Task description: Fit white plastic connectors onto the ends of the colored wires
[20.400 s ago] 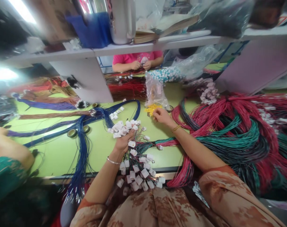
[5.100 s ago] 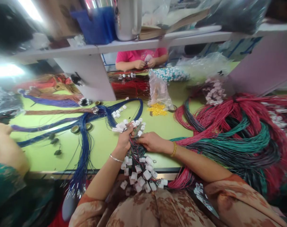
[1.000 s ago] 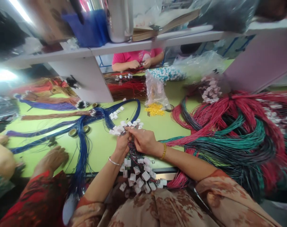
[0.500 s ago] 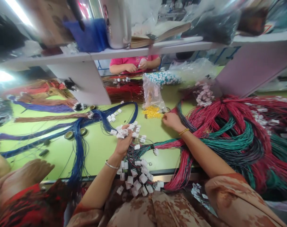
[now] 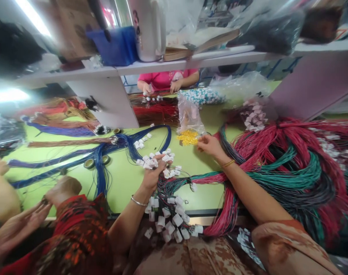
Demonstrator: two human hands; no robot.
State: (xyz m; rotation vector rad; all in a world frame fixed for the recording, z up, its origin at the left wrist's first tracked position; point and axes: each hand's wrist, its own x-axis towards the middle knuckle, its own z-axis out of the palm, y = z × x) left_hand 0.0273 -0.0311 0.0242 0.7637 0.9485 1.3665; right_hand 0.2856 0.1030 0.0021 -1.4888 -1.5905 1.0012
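My left hand point(image 5: 153, 176) is closed around several white plastic connectors point(image 5: 151, 163) on thin wires, which fan out above the fingers. More white connectors point(image 5: 169, 221) hang below it at the table edge, from a tied bundle of green, black and red wires point(image 5: 202, 178). My right hand point(image 5: 210, 147) is at the right edge of a heap of small yellow parts point(image 5: 187, 137), fingertips pinched together. Whatever may be between those fingertips is too small to make out. A clear plastic bag point(image 5: 189, 110) lies open just behind the heap.
Red, green and black wires point(image 5: 277, 164) cover the right side. Blue wires point(image 5: 101, 168) and tape rolls point(image 5: 89, 163) lie left. A co-worker's hands point(image 5: 63, 189) are close on my left; another person in pink point(image 5: 159, 81) sits opposite. A shelf point(image 5: 208, 61) crosses above.
My right hand stays beside the yellow heap, while my left hand keeps hold of the connectors. The left co-worker's arm has reached further in. The whole view has shifted slightly.
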